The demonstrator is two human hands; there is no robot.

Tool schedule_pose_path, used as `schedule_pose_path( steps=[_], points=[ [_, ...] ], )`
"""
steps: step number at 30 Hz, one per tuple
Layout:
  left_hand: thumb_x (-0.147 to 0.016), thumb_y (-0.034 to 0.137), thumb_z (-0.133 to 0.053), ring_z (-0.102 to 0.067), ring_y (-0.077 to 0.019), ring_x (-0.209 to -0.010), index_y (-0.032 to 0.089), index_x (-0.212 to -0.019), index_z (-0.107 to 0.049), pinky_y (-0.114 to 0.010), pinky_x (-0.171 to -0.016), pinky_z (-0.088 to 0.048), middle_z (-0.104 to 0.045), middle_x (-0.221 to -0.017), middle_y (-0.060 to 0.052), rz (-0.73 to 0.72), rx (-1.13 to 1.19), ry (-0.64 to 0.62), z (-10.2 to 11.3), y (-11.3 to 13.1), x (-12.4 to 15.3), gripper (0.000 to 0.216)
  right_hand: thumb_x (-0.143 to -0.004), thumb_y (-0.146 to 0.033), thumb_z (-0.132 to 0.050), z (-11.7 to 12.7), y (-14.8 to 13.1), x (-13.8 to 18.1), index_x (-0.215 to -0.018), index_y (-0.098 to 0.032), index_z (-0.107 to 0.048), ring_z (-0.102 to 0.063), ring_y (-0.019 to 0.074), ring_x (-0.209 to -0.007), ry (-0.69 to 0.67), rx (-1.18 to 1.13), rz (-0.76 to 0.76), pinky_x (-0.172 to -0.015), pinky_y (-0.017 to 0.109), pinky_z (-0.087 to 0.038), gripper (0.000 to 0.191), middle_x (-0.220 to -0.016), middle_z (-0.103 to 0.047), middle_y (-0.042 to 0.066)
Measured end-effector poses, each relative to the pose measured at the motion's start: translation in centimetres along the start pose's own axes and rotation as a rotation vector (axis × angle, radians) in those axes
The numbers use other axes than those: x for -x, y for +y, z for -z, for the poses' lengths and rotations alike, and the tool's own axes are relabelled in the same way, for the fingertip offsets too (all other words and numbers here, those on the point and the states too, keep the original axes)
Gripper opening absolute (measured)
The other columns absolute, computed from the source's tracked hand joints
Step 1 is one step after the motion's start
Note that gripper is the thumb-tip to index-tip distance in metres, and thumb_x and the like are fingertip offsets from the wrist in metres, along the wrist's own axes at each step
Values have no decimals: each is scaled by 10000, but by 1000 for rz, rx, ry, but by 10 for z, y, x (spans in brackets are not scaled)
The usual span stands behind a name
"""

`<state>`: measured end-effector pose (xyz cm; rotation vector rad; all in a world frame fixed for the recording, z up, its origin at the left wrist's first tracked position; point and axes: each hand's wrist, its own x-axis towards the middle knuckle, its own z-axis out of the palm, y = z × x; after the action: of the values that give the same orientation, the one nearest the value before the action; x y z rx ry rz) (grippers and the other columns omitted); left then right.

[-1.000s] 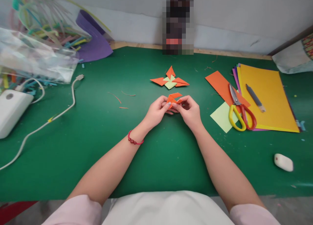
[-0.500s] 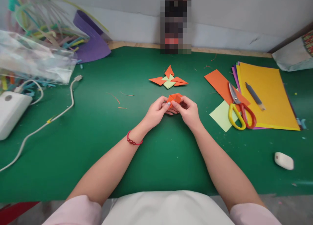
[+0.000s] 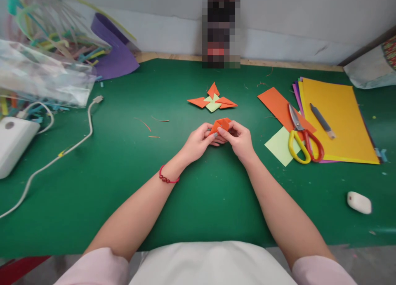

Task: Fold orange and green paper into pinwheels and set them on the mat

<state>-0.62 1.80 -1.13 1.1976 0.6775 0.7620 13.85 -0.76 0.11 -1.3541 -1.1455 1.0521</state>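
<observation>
Between my two hands is a small folded piece of orange paper [image 3: 220,125], held just above the table. My left hand [image 3: 198,140] pinches its left side, thumb on the near face and fingers behind. On the right side, my right hand [image 3: 241,140] grips it with the thumb pressed on the front fold. Some of the fingertips are hidden behind the paper. Just beyond my hands lies a folded paper star [image 3: 212,102] with orange points and a pale green centre.
To the right, scissors [image 3: 300,136] rest over an orange strip [image 3: 274,99] and a pale green square [image 3: 280,147]. A grey pen [image 3: 321,120] lies on stacked yellow sheets [image 3: 349,124]. A white case [image 3: 359,203] sits nearer. Leftward are a cable [image 3: 74,142], a white power bank [image 3: 18,140] and a plastic bag [image 3: 46,74].
My left thumb has shifted slightly lower on the orange paper. Both hands keep their grip in nearly the same place, and the view has drifted a little.
</observation>
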Motion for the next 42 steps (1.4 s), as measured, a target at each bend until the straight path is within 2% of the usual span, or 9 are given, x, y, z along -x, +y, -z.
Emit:
schedule_pose_path(
  steps=[6,12,16,21,25,30,37,42],
  points=[
    [-848,373,-567,-695,-153,-714,146,-925,-490,-271,-662,-562,-706,-757,-52,31,29,-4,-1,1,0,251,-622,-550,-708,0,-3,-1,-548,-193,-493,-424,98,-535,7,6,11,-517,252,-371,424,-556,-498,-38],
    [-868,386,-532,-690,-146,-664,147,-917,-483,-253,-629,-555,-704,-723,-54,56,10,-43,-2,6,2,249,-638,-557,-697,5,-4,-1,-477,-192,-390,-337,68,-444,-25,54,-2,-446,234,-279,504,-448,-394,-67],
    [-875,336,-523,-678,-132,-642,147,-940,-489,-250,-633,-550,-688,-696,-32,49,-65,-31,-4,7,2,203,-654,-557,-690,6,-4,-2,-494,-201,-386,-443,87,-447,-29,15,-27,-474,242,-359,495,-442,-465,-53],
    [-839,261,-573,-676,-129,-702,149,-970,-512,-238,-644,-548,-687,-806,-38,4,-178,8,-6,4,2,183,-636,-577,-693,5,-4,-4,-513,-203,-404,-486,95,-444,-8,-22,-41,-474,245,-405,489,-462,-514,-47],
    [-879,311,-511,-668,-121,-650,142,-939,-510,-244,-629,-552,-672,-736,-27,6,-142,12,-6,4,2,180,-638,-579,-690,4,-4,-4,-515,-205,-402,-486,91,-429,-26,-18,-37,-457,240,-408,488,-451,-500,-51],
    [-907,330,-466,-663,-115,-595,159,-822,-446,-228,-586,-545,-664,-665,-19,82,-39,48,-7,7,0,192,-651,-558,-693,2,-4,-4,-559,-209,-451,-462,86,-392,-45,11,-37,-424,236,-404,434,-419,-467,-70],
    [-926,322,-429,-659,-111,-581,146,-835,-471,-214,-569,-535,-664,-651,-23,84,-9,49,-7,7,0,202,-618,-505,-735,2,0,-6,-773,-226,-583,-501,95,-419,-34,-57,-16,-427,253,-454,353,-575,-603,-52],
    [-923,369,-425,-654,-115,-574,143,-846,-487,-217,-567,-527,-667,-649,-32,101,-32,0,-6,8,1,247,-623,-511,-729,3,0,-5,-677,-212,-580,-495,90,-417,-53,-73,-15,-432,253,-459,338,-562,-596,-44]
  ],
)
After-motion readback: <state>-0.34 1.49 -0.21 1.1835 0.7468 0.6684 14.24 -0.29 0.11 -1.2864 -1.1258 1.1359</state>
